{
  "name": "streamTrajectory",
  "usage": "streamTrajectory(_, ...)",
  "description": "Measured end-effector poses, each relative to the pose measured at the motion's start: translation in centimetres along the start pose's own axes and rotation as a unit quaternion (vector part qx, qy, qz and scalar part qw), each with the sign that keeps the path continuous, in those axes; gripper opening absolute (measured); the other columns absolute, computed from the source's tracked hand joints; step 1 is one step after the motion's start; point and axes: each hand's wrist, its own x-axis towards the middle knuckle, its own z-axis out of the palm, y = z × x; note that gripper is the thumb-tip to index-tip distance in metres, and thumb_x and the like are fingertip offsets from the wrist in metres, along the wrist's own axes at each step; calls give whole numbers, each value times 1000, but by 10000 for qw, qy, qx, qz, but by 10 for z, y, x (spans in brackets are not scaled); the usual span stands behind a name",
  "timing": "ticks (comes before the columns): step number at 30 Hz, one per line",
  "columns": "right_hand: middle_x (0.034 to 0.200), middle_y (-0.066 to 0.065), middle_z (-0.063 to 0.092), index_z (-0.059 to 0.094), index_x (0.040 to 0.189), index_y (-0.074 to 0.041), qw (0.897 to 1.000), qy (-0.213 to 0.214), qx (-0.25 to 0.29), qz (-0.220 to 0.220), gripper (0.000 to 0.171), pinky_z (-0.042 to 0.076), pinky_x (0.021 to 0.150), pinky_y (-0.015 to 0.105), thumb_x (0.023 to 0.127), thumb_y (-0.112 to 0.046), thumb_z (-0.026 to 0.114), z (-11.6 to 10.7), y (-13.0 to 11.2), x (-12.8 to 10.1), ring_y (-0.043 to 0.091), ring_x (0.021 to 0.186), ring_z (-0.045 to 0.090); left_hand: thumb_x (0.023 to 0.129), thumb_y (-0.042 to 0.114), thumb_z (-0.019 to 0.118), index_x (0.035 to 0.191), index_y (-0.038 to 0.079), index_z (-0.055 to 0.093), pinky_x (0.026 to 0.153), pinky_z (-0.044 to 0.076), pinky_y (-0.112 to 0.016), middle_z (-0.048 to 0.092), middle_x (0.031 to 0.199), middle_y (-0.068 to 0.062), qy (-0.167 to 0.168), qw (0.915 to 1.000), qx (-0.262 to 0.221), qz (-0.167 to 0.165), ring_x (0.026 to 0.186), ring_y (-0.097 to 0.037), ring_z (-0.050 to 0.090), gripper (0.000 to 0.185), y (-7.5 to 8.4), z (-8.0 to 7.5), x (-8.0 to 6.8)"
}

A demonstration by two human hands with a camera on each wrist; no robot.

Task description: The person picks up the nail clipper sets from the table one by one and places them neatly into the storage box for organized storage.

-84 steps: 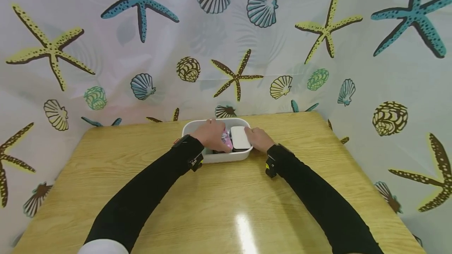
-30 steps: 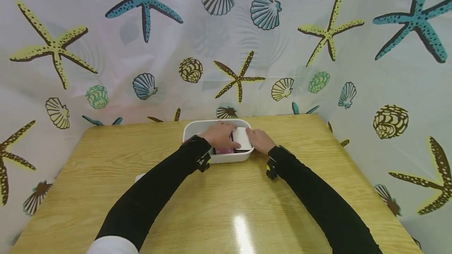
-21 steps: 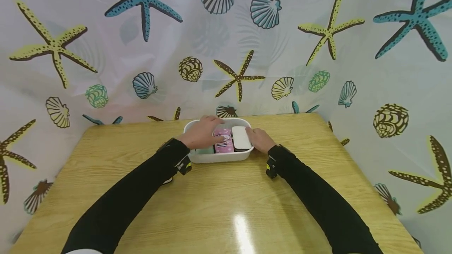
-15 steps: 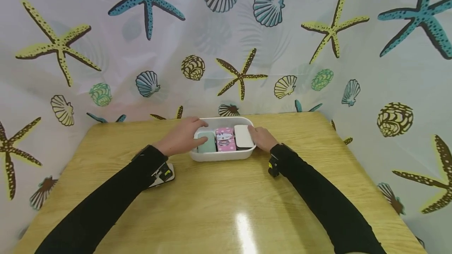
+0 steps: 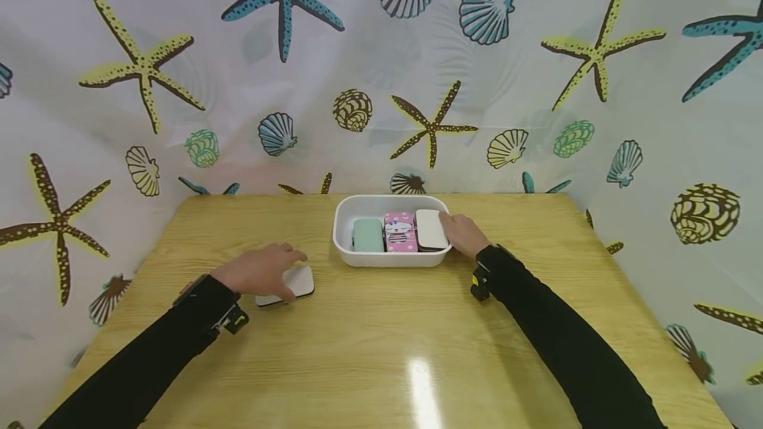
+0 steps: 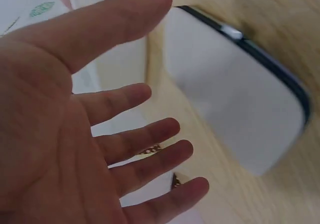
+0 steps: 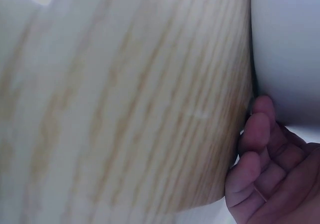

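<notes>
A white oval-cornered plastic bin (image 5: 346, 243) stands toward the back of the table. Inside, side by side, lie a mint-green case (image 5: 367, 236), a pink case with a cartoon print (image 5: 401, 233) and a white-topped case (image 5: 432, 229). My right hand (image 5: 465, 235) holds the bin's right end, its thumb at the rim and its fingertips (image 7: 256, 129) low against the outer wall. My left hand (image 5: 259, 272) hovers with spread fingers over another white-topped case (image 5: 300, 280) on the table. The left wrist view shows that case's dark side and metal clasp, apart from the fingers.
The wooden table (image 5: 357, 343) extends before me, with a glare streak near the front. A curtain (image 5: 369, 32) printed with starfish and shells hangs behind and along both sides of the table.
My left hand has let go of the pink case in the bin, withdrawn, and moved left and nearer me to the loose white-topped case. My right hand stays on the bin.
</notes>
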Motion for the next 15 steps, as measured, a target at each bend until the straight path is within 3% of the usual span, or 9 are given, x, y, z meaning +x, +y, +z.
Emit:
streamTrajectory(4,81,9,53,60,103,-2,9999,1,-18,114,61,40,60,30,105,-51,24,0,2,0,20,66,51,73,28,89,143,15,53,88,51,-45,53,138,-13,-2,9997,-93,-209,111,-26,56,80,-8,15,3)
streamTrajectory(8,80,9,53,60,102,-2,9999,6,22,139,61,40,60,30,106,-51,24,1,3,1,20,65,51,73,23,87,141,14,55,83,51,-44,56,134,-13,142,9997,102,-150,106,-26,57,75,-10,24,6)
streamTrajectory(12,79,9,53,60,99,-2,9999,37,23,115,60,39,60,30,106,-50,25,1,4,2,20,64,50,77,29,84,141,9,53,80,51,-42,58,131,-13,339,9987,377,-106,104,-25,58,74,-6,29,5)
streamTrajectory(15,78,9,53,60,98,-2,9999,39,-37,156,59,40,58,30,106,-50,25,2,5,3,20,63,51,82,38,81,144,5,50,76,50,-38,61,125,-15,371,9988,319,-79,96,-22,58,77,-1,30,3)
